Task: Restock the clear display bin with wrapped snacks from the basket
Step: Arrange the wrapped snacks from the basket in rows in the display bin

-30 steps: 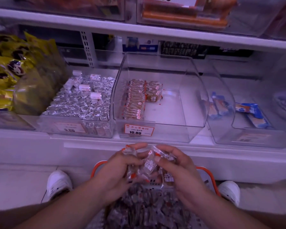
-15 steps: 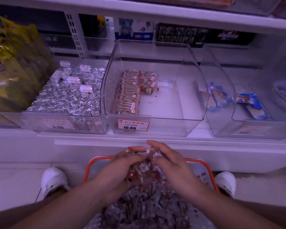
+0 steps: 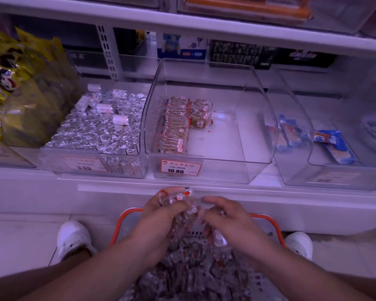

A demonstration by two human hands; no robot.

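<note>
Both the left hand (image 3: 161, 210) and right hand (image 3: 228, 216) clutch wrapped snacks (image 3: 182, 203) over the basket (image 3: 267, 219), near the clear bin (image 3: 206, 170)

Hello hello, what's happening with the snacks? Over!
Both hands, left hand and right hand, gripping clear-wrapped brown snacks above orange-rimmed basket. Clear plastic display bin mostly bare. Nothing blocking.

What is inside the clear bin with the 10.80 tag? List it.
The clear bin holds wrapped snacks in a standing row along its left side, with a few more beside them at the back. The rest of the floor is bare.
</note>
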